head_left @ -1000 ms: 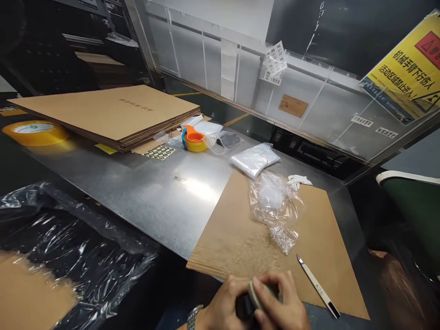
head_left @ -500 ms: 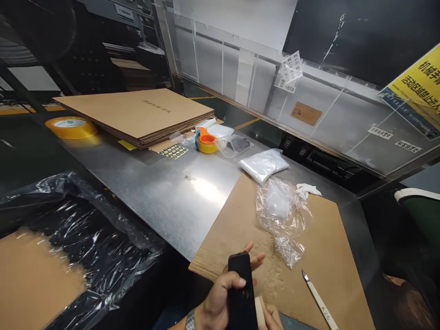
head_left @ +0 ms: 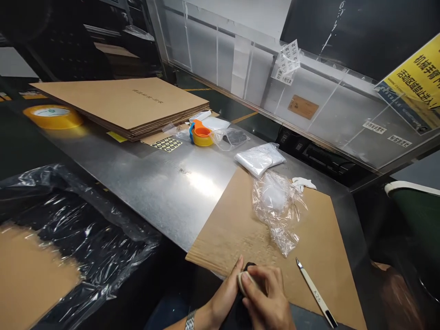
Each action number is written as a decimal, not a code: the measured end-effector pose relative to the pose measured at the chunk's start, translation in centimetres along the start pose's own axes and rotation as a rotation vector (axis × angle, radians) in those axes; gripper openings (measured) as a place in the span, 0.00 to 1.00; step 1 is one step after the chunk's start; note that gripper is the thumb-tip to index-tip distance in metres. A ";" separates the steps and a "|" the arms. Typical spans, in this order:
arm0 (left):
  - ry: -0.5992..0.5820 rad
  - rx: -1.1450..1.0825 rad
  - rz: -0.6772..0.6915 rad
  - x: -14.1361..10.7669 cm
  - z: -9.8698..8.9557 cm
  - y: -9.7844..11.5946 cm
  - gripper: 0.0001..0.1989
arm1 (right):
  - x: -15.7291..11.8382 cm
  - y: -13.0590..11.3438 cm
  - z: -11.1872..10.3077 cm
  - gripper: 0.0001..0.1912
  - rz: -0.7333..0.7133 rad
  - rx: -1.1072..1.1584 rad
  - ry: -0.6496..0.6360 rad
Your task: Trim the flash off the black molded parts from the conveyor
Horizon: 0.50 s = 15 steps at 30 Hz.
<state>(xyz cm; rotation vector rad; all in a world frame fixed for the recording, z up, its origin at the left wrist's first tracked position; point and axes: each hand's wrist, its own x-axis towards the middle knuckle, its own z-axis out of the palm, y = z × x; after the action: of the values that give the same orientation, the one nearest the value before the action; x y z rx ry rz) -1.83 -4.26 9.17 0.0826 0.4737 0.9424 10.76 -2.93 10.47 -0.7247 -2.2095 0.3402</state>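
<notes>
At the near edge of the worktop [head_left: 147,183], the person's two hands meet around a dark object [head_left: 239,314]. The left hand [head_left: 222,300] closes along its side, apparently to steady it; most of that hand's fingers are hidden behind, so their exact grip cannot be told. The right hand [head_left: 273,298] bends its fingers narrowly around a pale, round-edged piece [head_left: 241,284] and sets it against the dark object, a pinch that seems to give close control. The object's far end just shows beyond the knuckles; the rest is covered or lost in shadow.

Ahead of the hands lies a cardboard sheet [head_left: 319,238], probably there to shield the metal. A white-handled blade [head_left: 314,291] rests on it beside the right hand, its tip turned away from the person, which looks both handy and safe. A crumpled clear bag [head_left: 273,197] sits farther up the sheet, with a white packet [head_left: 261,158] behind it. The cardboard stack [head_left: 120,103] and the tape roll [head_left: 53,117] stand well apart at the left, likely to leave working room.
</notes>
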 end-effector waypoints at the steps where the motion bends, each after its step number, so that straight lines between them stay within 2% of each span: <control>1: -0.021 0.007 -0.029 -0.1 -0.2 -0.1 0.30 | 0.0 0.1 -0.1 0.22 -0.004 0.002 -0.013; 4: 0.003 0.101 -0.167 -0.4 -1.0 -0.1 0.42 | -0.9 0.9 -0.7 0.21 0.044 -0.005 -0.010; 6: 0.050 0.207 -0.180 -0.6 -1.2 0.1 0.46 | -1.4 1.2 -1.1 0.21 0.077 -0.029 0.010; 9: 0.082 0.357 -0.019 -1.0 -0.6 0.4 0.39 | -1.2 1.1 -1.2 0.21 0.085 -0.105 0.039; 11: 0.084 0.363 0.063 -1.2 0.1 0.6 0.34 | -0.9 0.7 -1.0 0.21 0.099 -0.166 0.029; 15: 0.127 0.067 -0.030 -0.7 0.4 0.8 0.33 | -0.8 -1.0 0.1 0.17 0.119 -0.198 -0.070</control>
<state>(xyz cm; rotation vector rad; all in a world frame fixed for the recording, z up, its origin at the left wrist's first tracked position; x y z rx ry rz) -2.56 -4.28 10.01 0.0766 0.6223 0.9056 10.67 -4.20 10.40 -0.9675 -2.2929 0.2105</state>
